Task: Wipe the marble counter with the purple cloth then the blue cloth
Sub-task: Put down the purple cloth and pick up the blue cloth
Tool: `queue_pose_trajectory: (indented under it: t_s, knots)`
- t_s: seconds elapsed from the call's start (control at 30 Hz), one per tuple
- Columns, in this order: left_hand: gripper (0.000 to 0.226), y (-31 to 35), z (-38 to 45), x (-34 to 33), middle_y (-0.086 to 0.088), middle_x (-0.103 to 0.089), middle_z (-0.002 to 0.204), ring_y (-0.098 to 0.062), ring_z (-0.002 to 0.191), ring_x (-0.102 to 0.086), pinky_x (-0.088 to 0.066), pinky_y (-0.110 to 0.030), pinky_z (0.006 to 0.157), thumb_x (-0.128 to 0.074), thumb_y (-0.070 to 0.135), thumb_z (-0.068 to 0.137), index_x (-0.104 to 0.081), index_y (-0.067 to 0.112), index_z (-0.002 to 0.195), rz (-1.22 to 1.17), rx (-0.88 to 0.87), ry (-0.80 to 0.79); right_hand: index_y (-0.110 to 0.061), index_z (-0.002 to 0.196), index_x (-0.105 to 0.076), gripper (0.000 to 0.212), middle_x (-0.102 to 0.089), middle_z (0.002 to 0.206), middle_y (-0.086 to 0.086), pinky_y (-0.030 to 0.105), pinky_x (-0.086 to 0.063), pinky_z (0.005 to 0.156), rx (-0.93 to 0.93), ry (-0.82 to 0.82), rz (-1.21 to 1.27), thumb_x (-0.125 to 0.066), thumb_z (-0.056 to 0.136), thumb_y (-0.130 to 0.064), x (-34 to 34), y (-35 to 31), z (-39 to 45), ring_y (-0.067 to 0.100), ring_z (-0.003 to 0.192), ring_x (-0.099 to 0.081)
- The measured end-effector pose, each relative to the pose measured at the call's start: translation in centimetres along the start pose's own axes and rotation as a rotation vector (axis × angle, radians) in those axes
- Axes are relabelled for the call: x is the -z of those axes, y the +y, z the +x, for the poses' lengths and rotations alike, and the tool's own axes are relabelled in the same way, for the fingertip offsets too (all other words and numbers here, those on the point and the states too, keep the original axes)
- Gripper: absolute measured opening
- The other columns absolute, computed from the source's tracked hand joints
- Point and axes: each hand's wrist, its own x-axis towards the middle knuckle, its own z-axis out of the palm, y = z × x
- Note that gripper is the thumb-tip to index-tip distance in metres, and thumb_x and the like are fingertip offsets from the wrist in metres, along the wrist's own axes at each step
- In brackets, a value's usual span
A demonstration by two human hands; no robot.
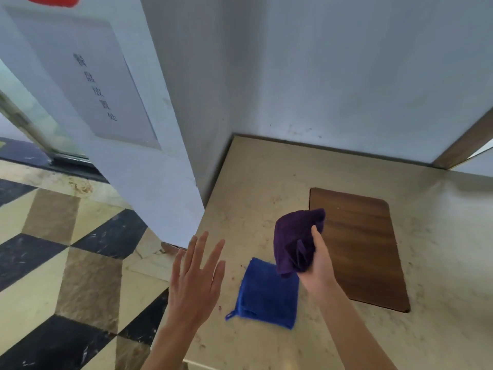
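I judge the job to be at its very start: I have the first cloth in hand, but nothing shows that any wiping has been done, and the counter looks speckled with small marks. Nearest to me, my left hand (pixel 196 276) hovers flat and empty, fingers spread wide, over the counter's near-left edge, touching nothing. Just beside it the blue cloth (pixel 268 293) lies folded flat on the marble counter (pixel 440 263), untouched, waiting for the second pass. Above its far corner my right hand (pixel 317 265) is closed around the purple cloth (pixel 294 241), fingers wrapped under the bunched folds and thumb pressed on top, holding it lifted clear of the surface. Beyond that, a wooden board (pixel 362 249) lies flat on the counter, which I would have to wipe around or shift. Farther off the marble runs to the wall (pixel 346 76) at the corner. Left to do: both wipes, purple first, then blue.
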Motion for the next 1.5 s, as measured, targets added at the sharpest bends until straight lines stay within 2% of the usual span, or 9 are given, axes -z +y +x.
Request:
queue_pose_trajectory:
  t_s: [0.17,0.37,0.47,0.57,0.7,0.83,0.93,1.3,1.5]
  knots:
    - [0.051,-1.9,3.7,-1.7,-0.004,-0.031,0.162,-0.023,0.151,-0.024,-0.025,-0.049,0.120,-0.030,0.044,0.103,-0.035,0.035,0.153,-0.036,-0.055,-0.030,-0.018,0.131,-0.064,0.044,-0.067,0.133,0.009,0.048,-0.045,0.108,0.066,0.145,-0.033,-0.050,0.100,-0.048,0.3,-1.0,3.7,0.030,0.123,-0.060]
    - [0.051,-3.0,7.4,-4.4,-0.004,-0.032,0.162,-0.024,0.150,-0.025,-0.026,-0.050,0.119,-0.027,0.046,0.103,-0.033,0.036,0.153,-0.091,-0.123,-0.093,-0.019,0.115,-0.062,0.038,-0.071,0.109,0.011,0.039,-0.057,0.079,0.095,0.330,-0.290,-0.053,0.099,-0.051,0.0,-1.6,7.8,0.028,0.091,-0.069]
    - [0.052,-3.9,8.4,-5.3,-0.002,-0.030,0.163,-0.023,0.151,-0.024,-0.025,-0.050,0.119,-0.026,0.046,0.103,-0.031,0.038,0.154,-0.091,-0.148,-0.121,-0.025,0.126,-0.058,0.047,-0.067,0.117,0.005,0.045,-0.055,0.095,0.103,0.388,-0.520,-0.045,0.098,-0.060,-0.4,0.5,10.4,0.025,0.100,-0.068]
    - [0.052,-4.9,9.4,-6.0,-0.002,-0.029,0.163,-0.024,0.151,-0.024,-0.028,-0.052,0.119,-0.024,0.048,0.104,-0.031,0.037,0.154,-0.080,-0.175,-0.146,-0.026,0.150,-0.042,0.071,-0.055,0.144,0.003,0.050,-0.039,0.114,0.113,0.403,-0.818,-0.033,0.095,-0.070,-1.3,3.6,12.8,0.027,0.129,-0.053]
    - [0.052,-6.0,9.9,-7.1,-0.003,-0.028,0.163,-0.023,0.152,-0.020,-0.024,-0.051,0.120,-0.022,0.050,0.104,-0.030,0.038,0.154,-0.066,-0.190,-0.178,-0.027,0.159,-0.023,0.057,-0.016,0.168,-0.004,0.047,0.005,0.124,0.217,0.403,-1.419,-0.020,0.106,-0.050,-2.8,8.0,14.7,0.018,0.155,-0.004]
    - [0.054,-6.7,9.9,-8.0,-0.003,-0.024,0.165,-0.024,0.153,-0.018,-0.016,-0.050,0.120,-0.019,0.053,0.104,-0.028,0.038,0.155,-0.045,-0.227,-0.220,-0.035,0.160,-0.004,0.063,0.008,0.169,-0.003,0.055,0.015,0.121,0.245,0.447,-1.698,-0.010,0.102,-0.061,-3.2,10.7,15.7,0.023,0.154,0.016]
    - [0.054,-7.2,9.6,-8.5,-0.001,-0.017,0.167,-0.023,0.154,-0.013,-0.015,-0.050,0.121,-0.018,0.054,0.104,-0.023,0.040,0.156,-0.047,-0.227,-0.250,-0.031,0.160,0.004,0.071,0.013,0.168,0.004,0.061,0.011,0.120,0.290,0.479,-1.892,-0.004,0.098,-0.066,-2.7,11.8,16.0,0.031,0.154,0.017]
    - [0.055,-7.4,9.3,-8.3,-0.003,-0.016,0.167,-0.025,0.153,-0.016,-0.011,-0.050,0.120,-0.019,0.054,0.104,-0.021,0.039,0.157,-0.034,-0.277,-0.253,-0.034,0.158,0.012,0.078,0.024,0.166,0.004,0.061,0.017,0.118,0.198,0.395,-1.934,-0.004,0.093,-0.074,-2.7,11.0,15.8,0.032,0.150,0.027]
    - [0.055,-7.7,9.3,-8.0,-0.002,-0.014,0.168,-0.023,0.154,-0.011,-0.015,-0.053,0.121,-0.018,0.054,0.104,-0.017,0.040,0.157,-0.059,-0.288,-0.246,-0.027,0.160,-0.014,0.071,0.001,0.170,-0.003,0.051,0.008,0.123,0.299,0.338,-1.766,-0.012,0.100,-0.065,-2.4,10.4,12.7,0.018,0.155,0.007]
